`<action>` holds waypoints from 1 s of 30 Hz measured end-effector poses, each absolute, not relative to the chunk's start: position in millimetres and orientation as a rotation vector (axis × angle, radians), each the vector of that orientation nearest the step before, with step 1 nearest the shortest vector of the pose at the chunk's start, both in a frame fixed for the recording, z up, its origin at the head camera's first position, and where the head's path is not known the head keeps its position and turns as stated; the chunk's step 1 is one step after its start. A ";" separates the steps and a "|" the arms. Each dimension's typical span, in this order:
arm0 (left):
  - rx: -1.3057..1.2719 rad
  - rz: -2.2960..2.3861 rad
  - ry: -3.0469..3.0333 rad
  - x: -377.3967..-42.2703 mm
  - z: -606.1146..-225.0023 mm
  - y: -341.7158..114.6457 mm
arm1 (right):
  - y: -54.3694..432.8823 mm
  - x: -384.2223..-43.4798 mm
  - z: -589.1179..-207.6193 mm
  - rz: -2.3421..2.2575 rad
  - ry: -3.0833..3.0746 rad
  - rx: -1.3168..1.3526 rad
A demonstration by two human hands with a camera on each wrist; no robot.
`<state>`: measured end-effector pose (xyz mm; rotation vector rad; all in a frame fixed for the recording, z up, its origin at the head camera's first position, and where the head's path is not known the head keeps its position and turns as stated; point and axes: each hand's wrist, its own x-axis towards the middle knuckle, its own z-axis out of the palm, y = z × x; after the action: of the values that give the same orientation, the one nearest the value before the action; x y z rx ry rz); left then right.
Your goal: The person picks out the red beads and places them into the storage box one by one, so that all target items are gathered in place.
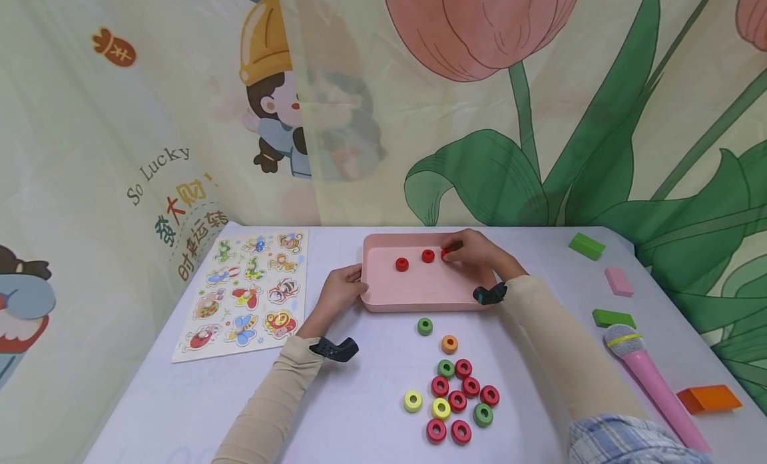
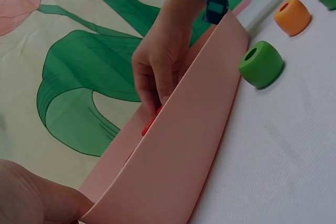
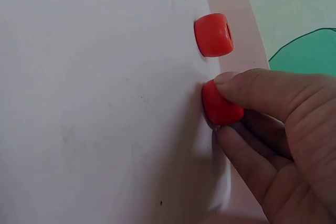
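Note:
A pink tray (image 1: 425,307) lies at the back of the table, with two loose red beads (image 1: 402,264) in it. Thumb and fingers of my right hand (image 1: 476,252) pinch another red bead (image 3: 223,104) down on the tray floor by the far wall. In the right wrist view, one of the loose red beads (image 3: 214,35) lies just beyond it. My left hand (image 1: 340,292) grips the tray's left end near the front corner; its thumb (image 2: 58,198) lies against the rim in the left wrist view, its other fingers mostly hidden.
In front of the tray lie several red, green, yellow and orange beads (image 1: 457,401). To the left is an insect picture board (image 1: 252,291). On the right are a pink microphone (image 1: 662,394), green blocks (image 1: 586,246), a pink block (image 1: 618,281) and an orange block (image 1: 710,399).

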<state>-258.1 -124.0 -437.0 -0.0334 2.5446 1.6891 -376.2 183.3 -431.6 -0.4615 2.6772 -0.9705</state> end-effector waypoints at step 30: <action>0.002 1.731 2.540 -257.2 -437.9 -123.7 | 209.1 -302.5 -404.0 -1.147 2.669 -0.569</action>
<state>-257.2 -123.7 -437.9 0.0024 2.5398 1.7312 -302.5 209.1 -404.0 -0.5685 2.6691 -1.1468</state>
